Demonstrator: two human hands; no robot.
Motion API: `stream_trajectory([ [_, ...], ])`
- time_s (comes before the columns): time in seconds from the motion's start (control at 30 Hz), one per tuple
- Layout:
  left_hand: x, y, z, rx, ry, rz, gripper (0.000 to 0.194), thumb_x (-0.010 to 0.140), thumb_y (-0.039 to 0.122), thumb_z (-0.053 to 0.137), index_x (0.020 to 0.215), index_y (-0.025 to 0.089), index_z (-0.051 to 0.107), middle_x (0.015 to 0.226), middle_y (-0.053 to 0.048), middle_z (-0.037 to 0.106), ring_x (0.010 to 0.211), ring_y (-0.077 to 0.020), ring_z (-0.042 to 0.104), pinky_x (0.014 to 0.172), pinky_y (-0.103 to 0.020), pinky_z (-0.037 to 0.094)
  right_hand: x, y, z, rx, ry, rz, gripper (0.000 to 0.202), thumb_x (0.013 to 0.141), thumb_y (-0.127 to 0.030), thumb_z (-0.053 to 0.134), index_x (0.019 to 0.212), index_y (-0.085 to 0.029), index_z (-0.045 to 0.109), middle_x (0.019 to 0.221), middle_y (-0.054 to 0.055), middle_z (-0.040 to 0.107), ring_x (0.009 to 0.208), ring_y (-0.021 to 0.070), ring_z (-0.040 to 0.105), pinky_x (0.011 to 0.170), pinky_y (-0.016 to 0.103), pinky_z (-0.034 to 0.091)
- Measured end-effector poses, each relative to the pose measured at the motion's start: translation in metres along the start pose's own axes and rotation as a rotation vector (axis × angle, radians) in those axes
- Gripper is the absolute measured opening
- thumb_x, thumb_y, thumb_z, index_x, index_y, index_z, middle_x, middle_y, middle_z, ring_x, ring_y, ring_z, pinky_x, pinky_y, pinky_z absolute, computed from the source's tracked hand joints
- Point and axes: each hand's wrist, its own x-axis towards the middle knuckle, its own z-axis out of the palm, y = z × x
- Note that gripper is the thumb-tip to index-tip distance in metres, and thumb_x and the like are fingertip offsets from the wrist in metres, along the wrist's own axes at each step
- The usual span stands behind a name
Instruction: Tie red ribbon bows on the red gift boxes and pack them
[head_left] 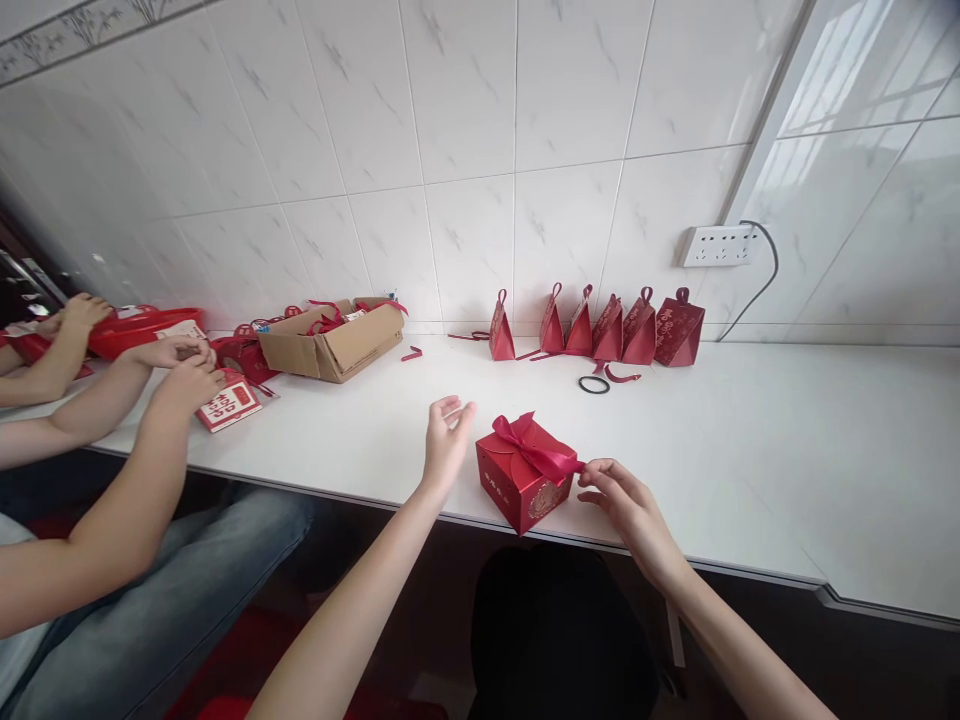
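Observation:
In front of me, close to the table's front edge, stands a red gift box (510, 482) with gold print on its sides. A red ribbon (546, 459) is tied in a bow over its top. My right hand (626, 505) pinches one ribbon end at the box's right side. To the left of the box my left hand (448, 440) hovers apart from it, fingers apart and holding nothing.
Several red triangular boxes (639, 330) line the wall, with a black ring (594, 384) and ribbon scraps before them. A cardboard box (330, 350) of ribbons stands back left. At left, a co-worker's hands (184, 375) hold a red-and-white box (229, 402). A power strip (718, 246) is on the wall.

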Motion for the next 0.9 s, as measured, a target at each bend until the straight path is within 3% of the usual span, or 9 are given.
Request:
stream_trajectory([
  [0.07, -0.017, 0.002, 0.001, 0.114, 0.023, 0.126, 0.03, 0.084, 0.041, 0.05, 0.106, 0.022, 0.047, 0.127, -0.011, 0.05, 0.124, -0.0225, 0.045, 0.099, -0.039, 0.038, -0.001, 0.001, -0.001, -0.045, 0.007, -0.003, 0.028, 0.078, -0.045, 0.058, 0.094, -0.022, 0.054, 0.109, 0.009, 0.058, 0.102, 0.0233, 0.057, 0.09, 0.041, 0.048],
  [0.13, -0.041, 0.002, 0.0, 0.267, -0.107, 0.263, 0.039, 0.081, 0.043, 0.053, 0.114, 0.024, 0.045, 0.132, -0.01, 0.046, 0.13, -0.026, 0.037, 0.106, -0.045, 0.029, -0.003, 0.002, 0.0, -0.033, -0.058, -0.017, 0.034, 0.077, -0.04, 0.06, 0.106, -0.024, 0.05, 0.126, 0.01, 0.053, 0.117, 0.0243, 0.053, 0.098, 0.043, 0.044],
  [0.23, -0.064, -0.005, -0.007, 0.429, -0.259, 0.353, 0.063, 0.071, 0.042, 0.065, 0.126, 0.025, 0.038, 0.142, -0.013, 0.036, 0.135, -0.0322, 0.028, 0.109, -0.055, 0.02, -0.012, -0.001, 0.004, -0.022, -0.128, -0.036, 0.038, 0.076, -0.03, 0.058, 0.112, -0.026, 0.046, 0.127, 0.01, 0.055, 0.12, 0.0234, 0.052, 0.1, 0.045, 0.042],
  [0.37, -0.042, -0.021, -0.036, 0.356, -0.224, 0.151, 0.07, 0.069, 0.042, 0.066, 0.13, 0.026, 0.036, 0.147, -0.014, 0.03, 0.138, -0.0332, 0.023, 0.109, -0.055, 0.019, -0.038, -0.018, 0.01, -0.149, -0.297, 0.001, 0.028, 0.083, -0.024, 0.05, 0.11, -0.024, 0.047, 0.1, 0.007, 0.069, 0.095, 0.021, 0.065, 0.088, 0.042, 0.048],
  [0.43, -0.022, -0.026, -0.055, 0.229, -0.109, 0.0, 0.062, 0.073, 0.042, 0.061, 0.128, 0.027, 0.038, 0.148, -0.012, 0.029, 0.139, -0.0304, 0.021, 0.11, -0.051, 0.021, -0.048, -0.028, 0.011, -0.282, -0.419, 0.033, 0.016, 0.086, -0.025, 0.046, 0.099, -0.022, 0.055, 0.082, 0.004, 0.071, 0.08, 0.0191, 0.065, 0.079, 0.036, 0.049],
  [0.53, -0.004, -0.024, -0.07, 0.073, 0.104, -0.134, 0.041, 0.078, 0.038, 0.051, 0.118, 0.027, 0.047, 0.144, -0.008, 0.037, 0.136, -0.0254, 0.029, 0.108, -0.044, 0.028, -0.042, -0.037, 0.012, -0.392, -0.344, 0.014, 0.019, 0.088, -0.032, 0.045, 0.083, -0.02, 0.059, 0.071, 0.002, 0.068, 0.072, 0.0178, 0.062, 0.07, 0.031, 0.047],
  [0.6, -0.002, -0.018, -0.068, 0.027, 0.113, -0.122, 0.034, 0.078, 0.039, 0.051, 0.109, 0.026, 0.052, 0.137, -0.007, 0.045, 0.131, -0.0239, 0.038, 0.105, -0.04, 0.033, -0.024, -0.038, 0.014, -0.355, -0.197, -0.017, 0.024, 0.087, -0.039, 0.045, 0.079, -0.019, 0.057, 0.073, 0.002, 0.067, 0.075, 0.0174, 0.061, 0.072, 0.03, 0.046],
  [0.67, -0.006, -0.013, -0.058, -0.008, 0.018, -0.112, 0.035, 0.076, 0.043, 0.055, 0.106, 0.025, 0.053, 0.128, -0.006, 0.054, 0.123, -0.0234, 0.047, 0.098, -0.036, 0.039, -0.002, -0.035, 0.019, -0.295, -0.122, 0.008, 0.031, 0.085, -0.046, 0.047, 0.076, -0.018, 0.057, 0.074, 0.003, 0.065, 0.073, 0.0169, 0.061, 0.072, 0.03, 0.046],
  [0.9, -0.012, -0.002, -0.033, -0.134, -0.196, -0.144, 0.047, 0.064, 0.036, 0.072, 0.105, 0.022, 0.054, 0.108, -0.006, 0.062, 0.098, -0.0201, 0.059, 0.08, -0.028, 0.045, 0.036, -0.037, 0.054, -0.271, -0.223, 0.227, 0.05, 0.079, -0.061, 0.048, 0.06, -0.016, 0.058, 0.049, 0.001, 0.056, 0.05, 0.0128, 0.053, 0.059, 0.027, 0.044],
])
